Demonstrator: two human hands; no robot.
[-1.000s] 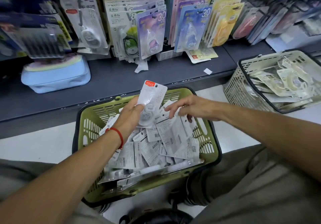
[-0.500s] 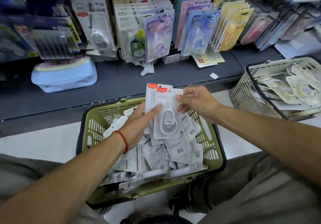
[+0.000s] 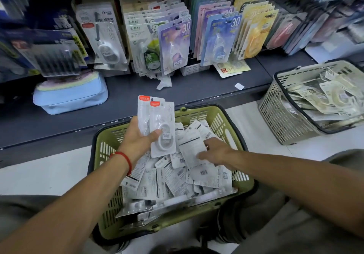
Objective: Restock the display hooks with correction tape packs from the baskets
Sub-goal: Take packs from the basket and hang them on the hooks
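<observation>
My left hand [image 3: 137, 141] grips two white correction tape packs [image 3: 162, 127] with red top labels, upright above the green basket [image 3: 199, 109]. The basket holds a heap of several more packs [image 3: 177, 182], most lying face down. My right hand [image 3: 216, 151] reaches down into the heap, and its thumb and fingers pinch the edge of one face-down pack [image 3: 192, 150]. Matching white packs [image 3: 106, 40] hang on a display hook at the back left, above the shelf.
Rows of coloured correction tape cards [image 3: 220, 36] hang along the back. A light blue pouch [image 3: 69, 96] lies on the dark shelf [image 3: 197, 92]. A beige basket [image 3: 275, 115] with other packs stands on the floor at the right. My knees flank the green basket.
My right hand let go of the packs in my left hand and dropped back into the basket onto another pack. My left hand now holds two packs instead of one.
</observation>
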